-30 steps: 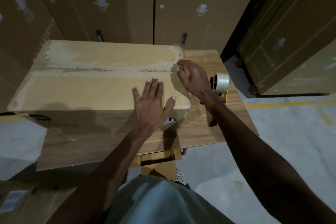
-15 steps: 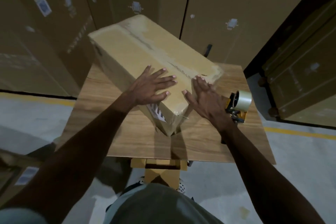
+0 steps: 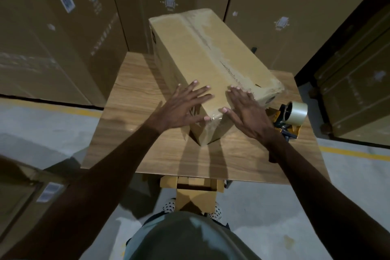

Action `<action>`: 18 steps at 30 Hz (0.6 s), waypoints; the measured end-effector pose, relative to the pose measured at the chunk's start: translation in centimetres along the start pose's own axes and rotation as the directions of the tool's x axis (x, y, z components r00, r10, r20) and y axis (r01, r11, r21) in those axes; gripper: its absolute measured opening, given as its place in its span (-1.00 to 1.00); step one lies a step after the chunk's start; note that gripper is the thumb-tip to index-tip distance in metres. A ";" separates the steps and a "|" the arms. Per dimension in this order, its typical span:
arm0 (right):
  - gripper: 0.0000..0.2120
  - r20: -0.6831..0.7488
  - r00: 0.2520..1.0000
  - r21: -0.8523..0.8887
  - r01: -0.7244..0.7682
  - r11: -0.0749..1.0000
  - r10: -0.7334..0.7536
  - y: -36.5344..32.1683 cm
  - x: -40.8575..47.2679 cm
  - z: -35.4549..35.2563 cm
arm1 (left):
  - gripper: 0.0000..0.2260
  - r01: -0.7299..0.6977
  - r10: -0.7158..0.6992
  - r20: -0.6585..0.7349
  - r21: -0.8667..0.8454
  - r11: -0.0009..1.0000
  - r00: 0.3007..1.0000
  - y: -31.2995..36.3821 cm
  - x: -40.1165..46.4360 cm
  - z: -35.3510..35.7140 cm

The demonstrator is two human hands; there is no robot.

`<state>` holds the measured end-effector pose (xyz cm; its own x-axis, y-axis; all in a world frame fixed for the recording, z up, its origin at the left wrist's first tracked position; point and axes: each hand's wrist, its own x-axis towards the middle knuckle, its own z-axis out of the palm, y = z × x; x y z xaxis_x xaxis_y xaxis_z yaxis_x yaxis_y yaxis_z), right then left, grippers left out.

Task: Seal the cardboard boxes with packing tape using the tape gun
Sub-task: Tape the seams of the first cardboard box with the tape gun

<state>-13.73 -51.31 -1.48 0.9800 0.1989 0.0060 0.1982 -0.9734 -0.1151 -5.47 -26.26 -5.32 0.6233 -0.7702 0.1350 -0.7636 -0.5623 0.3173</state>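
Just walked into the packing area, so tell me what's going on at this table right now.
A person is handling a cardboard box on a wooden table. Both hands lie flat and open on its near end: the left hand over the near corner, the right hand on the top. Tape already runs along the top seam. The tape gun sits untouched on the table, right of the box.

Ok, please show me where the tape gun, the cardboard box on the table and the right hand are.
tape gun (image 3: 292,115): head view, on its clear tape roll.
cardboard box (image 3: 190,57): head view, on its top face.
right hand (image 3: 248,112): head view, on the back of the hand.
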 end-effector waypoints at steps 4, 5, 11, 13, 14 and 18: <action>-0.04 -0.020 1.000 0.073 -0.002 0.997 0.003 -0.5 -0.1 0.2 | -0.17 0.042 -0.037 -0.052 0.100 0.994 0.998 0.3 0.0 0.7; -0.02 -0.030 0.999 0.081 -0.017 0.997 0.019 -0.7 -0.1 0.2 | -0.15 0.054 -0.047 -0.062 0.119 0.991 0.997 0.5 0.1 0.8; -0.02 -0.070 0.997 0.030 -0.032 0.999 0.034 -1.0 -0.1 1.2 | -0.07 0.044 -0.033 -0.052 0.226 0.973 0.998 0.2 0.4 1.3; -0.02 -0.071 0.997 -0.001 -0.027 1.000 0.027 -1.0 -0.1 1.5 | -0.05 0.053 -0.039 -0.055 0.274 0.960 0.998 0.3 0.3 1.3; -0.02 -0.064 0.998 -0.019 -0.025 1.000 0.024 -1.0 -0.1 1.6 | -0.05 0.060 -0.043 -0.067 0.280 0.958 0.997 0.4 0.3 1.4; -0.03 0.000 1.000 -0.099 -0.003 0.995 0.003 -0.4 0.1 1.8 | -0.02 0.097 -0.079 -0.079 0.265 0.959 0.994 1.1 0.3 2.1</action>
<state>-13.78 -50.71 -3.20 0.9807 0.1957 0.0059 0.1957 -0.9805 -0.0165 -6.44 -27.75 -6.94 0.6929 -0.6974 0.1833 -0.7167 -0.6939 0.0691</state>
